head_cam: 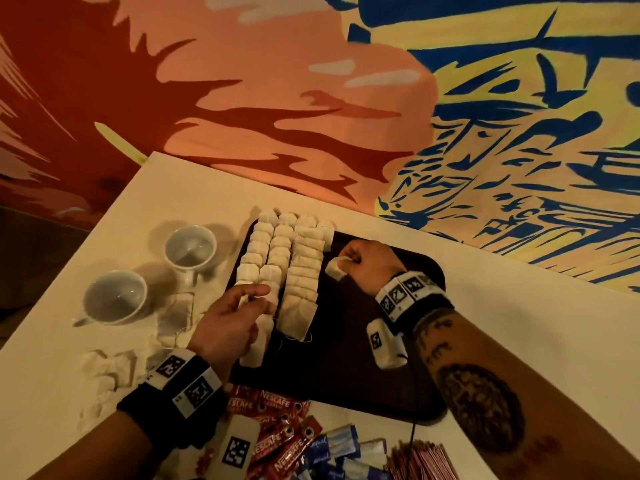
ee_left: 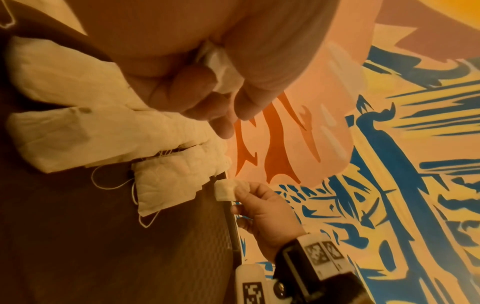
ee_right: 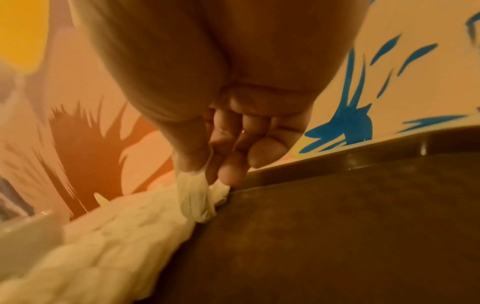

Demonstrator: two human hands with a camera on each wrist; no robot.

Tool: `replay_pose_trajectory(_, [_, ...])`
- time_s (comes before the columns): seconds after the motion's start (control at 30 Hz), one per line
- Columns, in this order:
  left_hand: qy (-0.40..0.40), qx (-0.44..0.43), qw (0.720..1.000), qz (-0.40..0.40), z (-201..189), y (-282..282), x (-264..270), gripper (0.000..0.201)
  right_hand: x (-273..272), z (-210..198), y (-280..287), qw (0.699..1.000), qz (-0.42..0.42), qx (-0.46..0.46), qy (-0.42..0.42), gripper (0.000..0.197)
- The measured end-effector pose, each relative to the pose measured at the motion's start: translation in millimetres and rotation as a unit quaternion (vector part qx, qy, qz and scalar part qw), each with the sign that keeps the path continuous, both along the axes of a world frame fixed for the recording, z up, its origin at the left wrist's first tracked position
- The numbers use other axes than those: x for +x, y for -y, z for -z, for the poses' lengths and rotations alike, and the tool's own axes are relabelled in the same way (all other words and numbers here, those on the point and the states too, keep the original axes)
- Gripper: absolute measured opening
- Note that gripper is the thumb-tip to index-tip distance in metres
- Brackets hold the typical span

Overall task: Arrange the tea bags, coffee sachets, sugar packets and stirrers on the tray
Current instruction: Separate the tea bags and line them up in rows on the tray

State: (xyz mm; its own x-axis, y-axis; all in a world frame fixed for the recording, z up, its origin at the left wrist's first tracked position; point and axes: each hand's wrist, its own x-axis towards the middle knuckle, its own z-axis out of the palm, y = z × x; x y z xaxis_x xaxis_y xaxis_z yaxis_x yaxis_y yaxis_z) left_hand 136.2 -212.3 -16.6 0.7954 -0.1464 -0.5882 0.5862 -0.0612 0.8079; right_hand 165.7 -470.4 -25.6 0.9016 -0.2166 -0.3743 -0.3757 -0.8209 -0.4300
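While laid across the dark tray (head_cam: 381,393) in overlapping rows (head_cam: 301,271), tea-bag step in hand: right hand (head_cam: 374,268) pinching one bag (head_cam: 335,268), left hand (head_cam: 228,320) grasping others (head_cam: 258,344); next, probably starting a fresh row alongside.

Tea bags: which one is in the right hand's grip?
The lone tea bag pinched in the right hand, lifted just right of the rows of tea bags lying flat on the tray.
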Motion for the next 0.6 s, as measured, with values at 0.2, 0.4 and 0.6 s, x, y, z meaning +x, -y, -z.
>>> replay_pose_trajectory(0.2, [-0.013, -0.019, 1.000, -0.007, 8.5, -1.4, 6.1, 0.016, 45.1, 22.1, 21.8, 0.996, -0.028, -0.075, -0.035, 0.013])
replay_pose_trajectory(0.4, [-0.026, -0.038, 0.999, -0.020, 7.5, -3.5, 5.8, 0.016, 72.0, 25.0, 29.8, 0.993, -0.028, -0.110, -0.038, 0.020])
replay_pose_trajectory(0.6, [-0.027, -0.041, 0.999, -0.019, 5.3, -4.4, 8.5, 0.017, 79.1, 27.0, 31.4, 0.994, -0.007, -0.105, -0.030, 0.019])
